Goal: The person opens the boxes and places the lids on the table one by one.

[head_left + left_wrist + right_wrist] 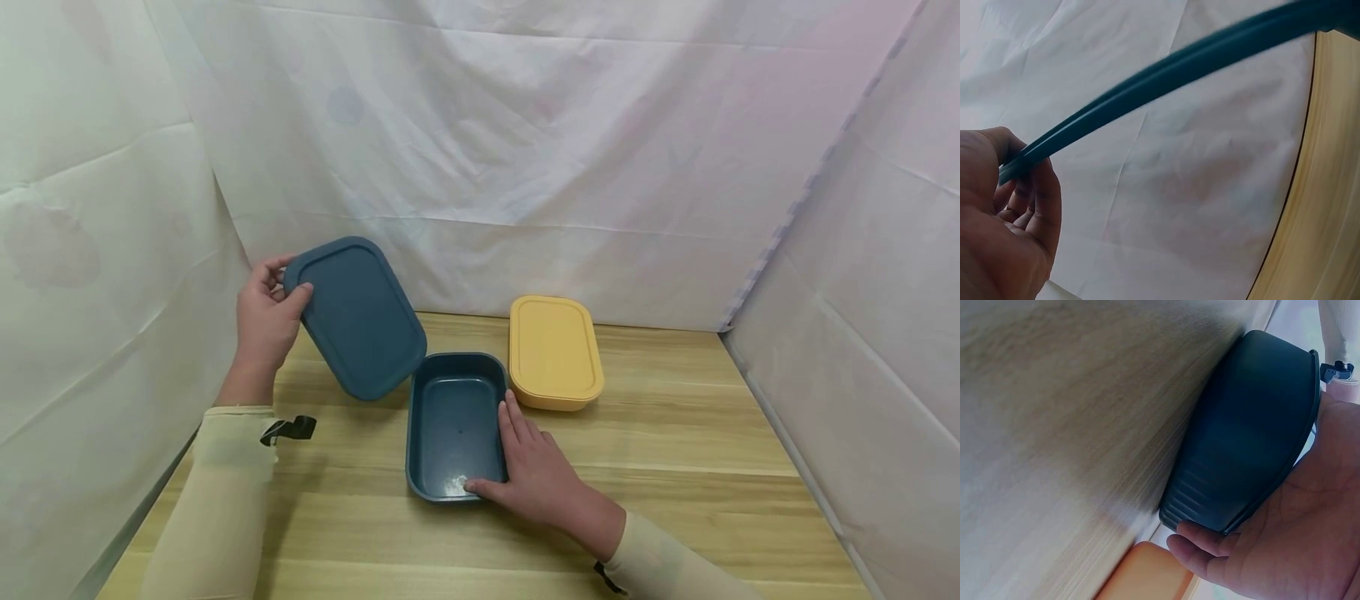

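My left hand [268, 317] pinches a dark blue lid [360, 317] by its upper left corner, thumb on the near face and fingers behind. The lid hangs tilted, its lower right corner near the rim of a matching blue food box [459, 433]. In the left wrist view the lid [1166, 78] appears edge-on. That box stands uncovered on the table with nothing inside. My right hand [543, 475] rests against its right side, fingers nearly straight along the rim and thumb across the front corner. From the right wrist, the fingertips [1200, 540] touch the box's outer wall [1247, 425].
A yellow food box with its lid on [557, 350] stands behind and to the right of the blue box. The wooden table [675, 467] ends at a pale cloth backdrop [525, 167], with cloth walls on both sides. A black strap [288, 429] sticks out from my left wrist.
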A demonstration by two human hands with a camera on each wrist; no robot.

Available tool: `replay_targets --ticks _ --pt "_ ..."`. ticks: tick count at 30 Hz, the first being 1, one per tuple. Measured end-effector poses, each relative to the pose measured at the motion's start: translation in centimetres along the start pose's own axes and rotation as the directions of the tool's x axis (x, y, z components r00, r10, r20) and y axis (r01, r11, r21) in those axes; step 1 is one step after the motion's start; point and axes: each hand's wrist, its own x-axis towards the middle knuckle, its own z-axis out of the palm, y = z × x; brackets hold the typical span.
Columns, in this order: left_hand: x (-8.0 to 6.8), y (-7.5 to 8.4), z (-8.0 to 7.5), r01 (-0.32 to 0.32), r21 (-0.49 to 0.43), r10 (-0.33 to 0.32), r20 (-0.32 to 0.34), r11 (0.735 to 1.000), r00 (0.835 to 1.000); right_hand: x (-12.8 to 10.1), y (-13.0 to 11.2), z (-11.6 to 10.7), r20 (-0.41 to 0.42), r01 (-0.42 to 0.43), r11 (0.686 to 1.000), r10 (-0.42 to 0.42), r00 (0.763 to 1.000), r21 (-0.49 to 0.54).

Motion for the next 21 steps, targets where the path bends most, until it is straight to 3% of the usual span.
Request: replay_targets --ticks 5,21 --pt "-0.12 0.05 0.05 -0.038 0.058 0.040 -0.036 0.998 0.999 -0.05 -0.06 0.00 -0.001 0.000 1.000 0.000 1.000 0.008" --pt "-0.20 0.34 0.24 -0.035 0.166 0.051 -0.091 0.986 0.995 -0.05 0.00 0.06 -0.002 0.002 1.000 -0.002 1.000 0.019"
